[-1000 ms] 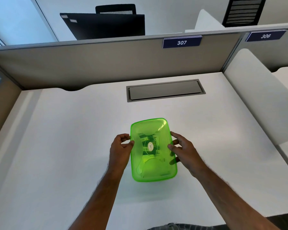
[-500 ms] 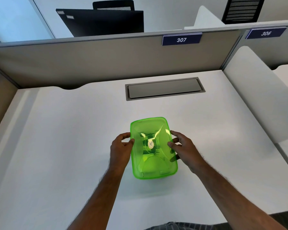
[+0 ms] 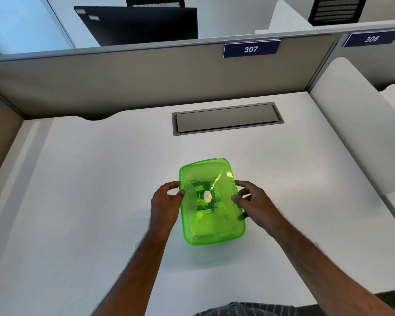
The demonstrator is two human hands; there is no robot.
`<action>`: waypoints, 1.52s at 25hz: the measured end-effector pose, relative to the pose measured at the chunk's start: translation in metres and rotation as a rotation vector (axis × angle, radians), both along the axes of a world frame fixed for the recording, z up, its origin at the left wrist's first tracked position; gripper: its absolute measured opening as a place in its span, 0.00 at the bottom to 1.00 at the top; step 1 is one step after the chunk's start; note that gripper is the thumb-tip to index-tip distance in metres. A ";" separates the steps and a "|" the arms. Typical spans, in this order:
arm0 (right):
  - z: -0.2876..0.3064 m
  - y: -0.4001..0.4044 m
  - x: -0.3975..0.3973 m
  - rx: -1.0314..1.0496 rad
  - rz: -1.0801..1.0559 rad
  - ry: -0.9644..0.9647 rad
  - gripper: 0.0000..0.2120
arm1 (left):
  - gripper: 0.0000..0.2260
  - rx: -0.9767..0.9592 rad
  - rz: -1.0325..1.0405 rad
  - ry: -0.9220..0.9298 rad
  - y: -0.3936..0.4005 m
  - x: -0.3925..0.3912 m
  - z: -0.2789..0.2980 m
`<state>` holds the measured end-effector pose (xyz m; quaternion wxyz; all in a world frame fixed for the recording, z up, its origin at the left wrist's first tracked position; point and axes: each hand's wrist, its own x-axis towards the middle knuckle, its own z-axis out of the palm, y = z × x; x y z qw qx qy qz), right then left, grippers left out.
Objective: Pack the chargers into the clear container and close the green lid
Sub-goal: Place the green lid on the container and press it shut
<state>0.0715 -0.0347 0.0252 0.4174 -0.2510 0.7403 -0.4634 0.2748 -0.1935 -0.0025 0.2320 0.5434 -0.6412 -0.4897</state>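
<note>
The translucent green lid [image 3: 211,222] lies on top of the clear container in the middle of the white desk [image 3: 89,190]. The container's walls are hidden under the lid. Dark shapes of chargers [image 3: 200,197] show through the lid. My left hand [image 3: 165,201] rests against the lid's left edge, thumb on its rim. On the opposite side my right hand [image 3: 252,201] touches the right edge, fingertips on the lid. Both hands flank the box with curled fingers.
A grey cable hatch [image 3: 227,118] is set into the desk behind the box. Beige partition panels [image 3: 146,80] wall the back and left; a white divider [image 3: 360,142] stands at the right. A black monitor back [image 3: 139,25] shows beyond the partition.
The hands and the lidded box have barely shifted. The view has tilted slightly, so the box sits a little higher in the picture.
</note>
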 end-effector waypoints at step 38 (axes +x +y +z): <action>-0.043 -0.069 0.010 0.183 0.463 1.085 0.43 | 0.16 0.009 -0.013 0.055 0.010 0.003 -0.004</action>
